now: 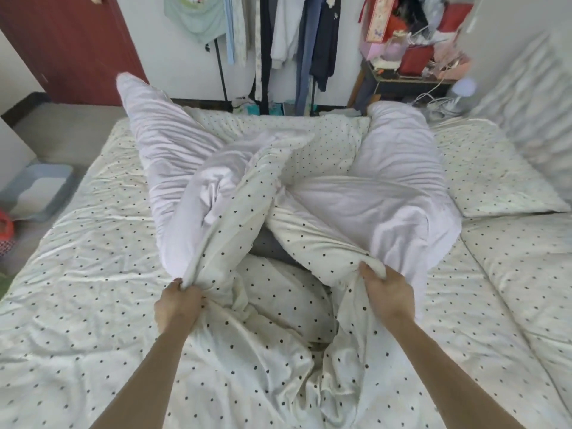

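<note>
Dotted sheet (77,305) is spread over the bed (510,274). White duvet (173,156) is piled mid-bed in two humps, partly wrapped in a dotted cover (235,224). Clothes (312,41) are hung beyond the bed's far end. Pillow (501,181) is laid at the bed's right side. Cover is gripped near the bed's near edge: left hand (176,308) curled tight round one bunched fold, right hand (387,292) round another, both folds held raised.

The scene is lit softly and evenly, edges are bent, and the duvet (168,156) and far right are blurred.
</note>
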Available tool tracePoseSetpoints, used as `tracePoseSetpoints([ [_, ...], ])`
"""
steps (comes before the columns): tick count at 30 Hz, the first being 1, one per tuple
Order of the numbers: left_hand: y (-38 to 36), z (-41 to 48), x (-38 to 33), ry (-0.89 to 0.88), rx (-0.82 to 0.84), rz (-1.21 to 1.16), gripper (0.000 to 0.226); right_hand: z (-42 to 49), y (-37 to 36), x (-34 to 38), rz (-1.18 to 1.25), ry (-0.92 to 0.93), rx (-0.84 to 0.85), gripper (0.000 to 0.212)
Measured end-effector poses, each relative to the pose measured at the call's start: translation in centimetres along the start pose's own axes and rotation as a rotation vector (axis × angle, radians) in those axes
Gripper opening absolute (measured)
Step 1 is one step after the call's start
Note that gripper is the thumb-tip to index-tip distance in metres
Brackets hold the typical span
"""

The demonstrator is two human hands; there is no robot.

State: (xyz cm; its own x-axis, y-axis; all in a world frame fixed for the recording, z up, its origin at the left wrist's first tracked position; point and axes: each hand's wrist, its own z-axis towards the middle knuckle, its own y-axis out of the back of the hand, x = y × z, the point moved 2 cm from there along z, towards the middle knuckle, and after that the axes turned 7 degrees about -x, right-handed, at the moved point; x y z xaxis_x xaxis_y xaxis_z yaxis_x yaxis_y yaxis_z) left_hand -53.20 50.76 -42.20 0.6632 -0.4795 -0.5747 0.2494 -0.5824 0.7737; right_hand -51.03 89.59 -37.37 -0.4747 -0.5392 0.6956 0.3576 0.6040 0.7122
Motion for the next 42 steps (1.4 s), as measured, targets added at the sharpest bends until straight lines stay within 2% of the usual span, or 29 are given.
tracePoseSetpoints([
  [3, 4.1, -4.6, 3.1, 0.088, -0.064, -0.102, 0.040, -4.8, 5.7, -2.0, 0.209, -0.095, -0.118, 0.035],
  [6, 8.3, -11.4, 6.8, 0.157, -0.114, -0.254, 0.017, -9.8, 11.6, -4.9, 0.356, -0.188, -0.211, 0.037],
  [8, 10.8, -15.4, 10.7, 0.223, -0.143, -0.333, 0.021, -12.8, 15.6, -7.3, 0.432, -0.252, -0.283, 0.039],
  [11, 14.1, -21.4, 17.4, 0.403, -0.153, -0.340, 0.023, -16.9, 21.4, -11.3, 0.427, -0.302, -0.396, 0.040],
  [13, 15.1, -24.9, 21.0, 0.451, -0.153, -0.288, 0.022, -19.6, 23.8, -14.2, 0.320, -0.306, -0.390, 0.044],
  [16, 14.8, -29.0, 23.2, 0.279, -0.069, -0.171, 0.021, -23.3, 24.5, -18.5, -0.007, -0.181, -0.200, 0.041],
  [19, 12.7, -31.6, 23.1, 0.188, 0.139, -0.024, 0.019, -25.7, 23.4, -22.4, -0.324, -0.109, 0.049, 0.029],
  [21, 11.2, -33.7, 23.0, 0.162, 0.298, 0.126, 0.021, -27.4, 22.9, -24.6, -0.475, -0.143, 0.192, 0.038],
  [24, 9.4, -36.7, 21.6, 0.064, 0.444, 0.246, 0.028, -29.7, 22.8, -25.8, -0.518, -0.147, 0.382, 0.054],
  [28, 7.3, -39.1, 18.4, -0.072, 0.555, 0.234, 0.029, -30.3, 21.6, -24.1, -0.492, -0.022, 0.428, 0.057],
  [33, 2.7, -37.1, 13.9, -0.164, 0.629, 0.223, 0.038, -27.7, 16.7, -19.7, -0.454, 0.137, 0.473, 0.062],
  [37, -2.1, -33.5, 13.2, -0.092, 0.670, 0.290, 0.056, -25.4, 9.9, -17.5, -0.497, 0.275, 0.535, 0.078],
  [42, -6.1, -28.6, 13.5, 0.008, 0.577, 0.310, 0.062, -24.1, 1.5, -19.0, -0.733, 0.473, 0.691, 0.113],
])
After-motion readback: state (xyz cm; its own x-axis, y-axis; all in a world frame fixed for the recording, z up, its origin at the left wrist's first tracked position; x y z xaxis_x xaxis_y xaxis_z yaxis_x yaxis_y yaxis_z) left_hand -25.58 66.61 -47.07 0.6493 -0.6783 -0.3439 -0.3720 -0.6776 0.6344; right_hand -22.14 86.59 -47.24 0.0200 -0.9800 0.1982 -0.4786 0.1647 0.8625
